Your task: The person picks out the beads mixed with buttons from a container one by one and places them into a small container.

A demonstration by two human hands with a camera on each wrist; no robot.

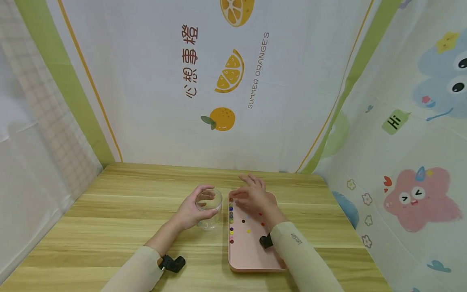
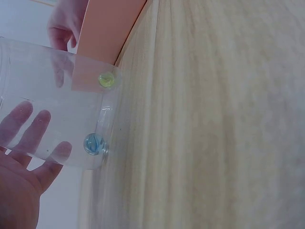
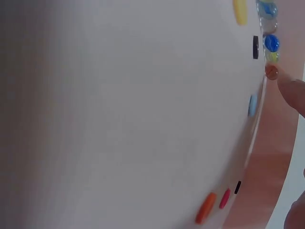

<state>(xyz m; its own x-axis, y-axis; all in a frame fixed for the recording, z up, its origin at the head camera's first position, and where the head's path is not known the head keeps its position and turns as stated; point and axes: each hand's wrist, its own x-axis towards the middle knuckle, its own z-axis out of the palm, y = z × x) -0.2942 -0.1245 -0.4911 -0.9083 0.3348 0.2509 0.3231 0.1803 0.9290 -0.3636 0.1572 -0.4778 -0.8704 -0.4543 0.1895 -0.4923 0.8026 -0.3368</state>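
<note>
My left hand [image 1: 187,211] grips a clear jar [image 1: 209,224] near its top, thumb and fingers round its sides. Through the jar's wall in the left wrist view, a yellow-green marble [image 2: 106,79] and a blue marble [image 2: 94,143] show near its bottom. To the right of the jar lies a shallow pink tray [image 1: 248,257], its left wall lined with several marbles. My right hand [image 1: 254,195] is over the tray's far end. In the right wrist view, a fingertip [image 3: 291,90] meets or nearly meets a reddish-brown marble [image 3: 271,72]; contact is unclear. No grasp shows there.
Small flat discs lie scattered on the tray floor, among them a yellow disc [image 1: 248,231] and a dark disc [image 1: 243,221]. Jar and tray rest on a wooden table [image 1: 146,190]. A printed cloth [image 1: 153,121] hangs behind it, with another along the right side.
</note>
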